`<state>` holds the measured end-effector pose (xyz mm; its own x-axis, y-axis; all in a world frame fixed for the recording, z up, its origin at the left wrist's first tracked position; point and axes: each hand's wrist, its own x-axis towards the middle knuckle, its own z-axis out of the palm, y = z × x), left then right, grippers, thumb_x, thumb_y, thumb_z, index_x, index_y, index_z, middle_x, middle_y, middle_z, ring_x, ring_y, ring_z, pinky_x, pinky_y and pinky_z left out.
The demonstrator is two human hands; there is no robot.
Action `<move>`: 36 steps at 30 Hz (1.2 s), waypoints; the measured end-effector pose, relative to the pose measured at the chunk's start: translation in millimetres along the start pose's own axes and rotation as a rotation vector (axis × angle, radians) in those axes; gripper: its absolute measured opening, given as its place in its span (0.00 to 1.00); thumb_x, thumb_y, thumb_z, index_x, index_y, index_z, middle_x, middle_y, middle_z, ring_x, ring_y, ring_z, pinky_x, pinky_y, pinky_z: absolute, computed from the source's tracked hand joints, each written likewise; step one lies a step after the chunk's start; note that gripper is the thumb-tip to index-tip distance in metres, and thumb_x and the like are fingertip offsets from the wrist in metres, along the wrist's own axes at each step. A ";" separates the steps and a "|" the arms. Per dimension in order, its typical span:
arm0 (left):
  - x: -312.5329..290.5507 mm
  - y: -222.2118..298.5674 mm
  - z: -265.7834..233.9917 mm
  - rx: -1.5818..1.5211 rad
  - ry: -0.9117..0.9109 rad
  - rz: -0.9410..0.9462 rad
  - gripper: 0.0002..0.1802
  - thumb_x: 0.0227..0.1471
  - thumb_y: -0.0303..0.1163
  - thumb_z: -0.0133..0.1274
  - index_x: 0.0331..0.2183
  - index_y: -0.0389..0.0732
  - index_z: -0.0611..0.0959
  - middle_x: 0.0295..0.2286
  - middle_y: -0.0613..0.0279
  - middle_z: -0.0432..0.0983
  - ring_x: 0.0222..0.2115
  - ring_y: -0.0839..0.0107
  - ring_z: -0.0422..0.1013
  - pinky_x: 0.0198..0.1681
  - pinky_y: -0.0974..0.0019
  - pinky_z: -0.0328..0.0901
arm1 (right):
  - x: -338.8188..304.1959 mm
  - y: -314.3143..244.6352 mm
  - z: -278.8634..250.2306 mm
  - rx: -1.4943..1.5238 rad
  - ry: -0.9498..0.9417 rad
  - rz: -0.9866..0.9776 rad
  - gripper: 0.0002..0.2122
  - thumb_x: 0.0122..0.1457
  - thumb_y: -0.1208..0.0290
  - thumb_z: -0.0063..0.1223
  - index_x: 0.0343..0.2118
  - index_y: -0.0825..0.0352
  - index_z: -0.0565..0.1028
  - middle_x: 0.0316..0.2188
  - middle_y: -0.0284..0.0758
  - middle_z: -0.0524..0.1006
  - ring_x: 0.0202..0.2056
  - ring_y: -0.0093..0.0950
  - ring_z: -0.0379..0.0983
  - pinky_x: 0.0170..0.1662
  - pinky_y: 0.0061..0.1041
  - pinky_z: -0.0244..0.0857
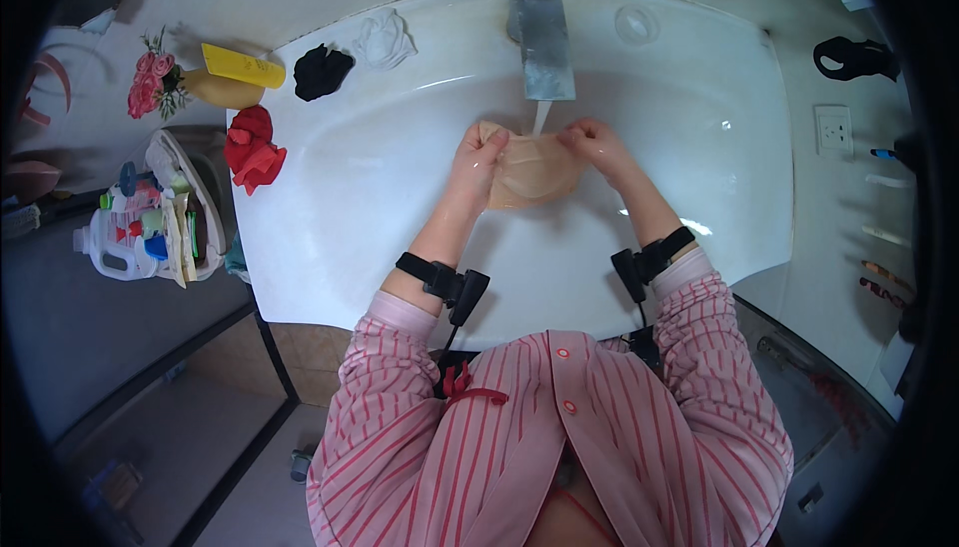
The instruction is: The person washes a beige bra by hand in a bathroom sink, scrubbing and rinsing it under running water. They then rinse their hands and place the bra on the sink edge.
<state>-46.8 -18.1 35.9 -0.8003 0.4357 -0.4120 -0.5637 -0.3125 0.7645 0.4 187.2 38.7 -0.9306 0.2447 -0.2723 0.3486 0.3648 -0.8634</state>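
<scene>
The cloth [532, 169] hung just under the tap [539, 37], over the sink [400, 197]. The left hand [478, 155] and right hand [591, 139] each pinched an edge closed. Keeping it stretched beneath the tap would probably rinse it evenly.

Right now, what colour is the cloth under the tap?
Pale beige cloth, seen in the head view.

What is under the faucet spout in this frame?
A thin water stream falls from the faucet onto a beige cloth, stretched between left hand and right hand above the white sink. The cloth hides the basin below.
</scene>
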 end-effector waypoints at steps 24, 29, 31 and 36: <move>35.7 -39.3 -1.1 -0.816 -0.785 -0.343 0.24 0.55 0.50 0.32 0.43 0.40 0.68 0.42 0.56 0.67 0.45 0.61 0.62 0.49 0.59 0.57 | -49.9 -69.1 83.7 -0.317 0.049 -0.286 0.12 0.51 0.62 0.42 0.29 0.64 0.74 0.28 0.44 0.73 0.33 0.42 0.69 0.37 0.37 0.61; -18.7 -10.6 28.6 -0.259 -0.161 -0.471 0.28 0.54 0.51 0.36 0.49 0.41 0.64 0.44 0.56 0.66 0.46 0.62 0.62 0.48 0.59 0.59 | -11.7 -53.3 54.3 -0.146 0.093 -0.002 0.14 0.54 0.62 0.38 0.32 0.67 0.73 0.32 0.43 0.74 0.37 0.43 0.67 0.40 0.36 0.61; -25.8 6.3 29.3 0.186 -0.273 -0.429 0.30 0.52 0.47 0.42 0.51 0.37 0.61 0.49 0.53 0.59 0.48 0.63 0.59 0.50 0.61 0.56 | -5.1 -49.0 50.2 -0.146 0.161 -0.078 0.14 0.54 0.62 0.43 0.28 0.71 0.73 0.25 0.43 0.73 0.31 0.40 0.69 0.37 0.32 0.62; -17.8 19.3 2.4 0.925 -0.270 0.128 0.25 0.48 0.38 0.51 0.45 0.36 0.66 0.34 0.63 0.68 0.37 0.72 0.66 0.44 0.68 0.59 | 5.3 -43.6 29.8 0.169 0.098 0.093 0.15 0.51 0.59 0.51 0.28 0.70 0.74 0.22 0.41 0.73 0.26 0.31 0.70 0.34 0.29 0.62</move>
<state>-42.9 -29.9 59.1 -0.7054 0.6597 -0.2593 -0.0003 0.3655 0.9308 -23.0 145.8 62.3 -0.8772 0.3598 -0.3180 0.4005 0.1829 -0.8978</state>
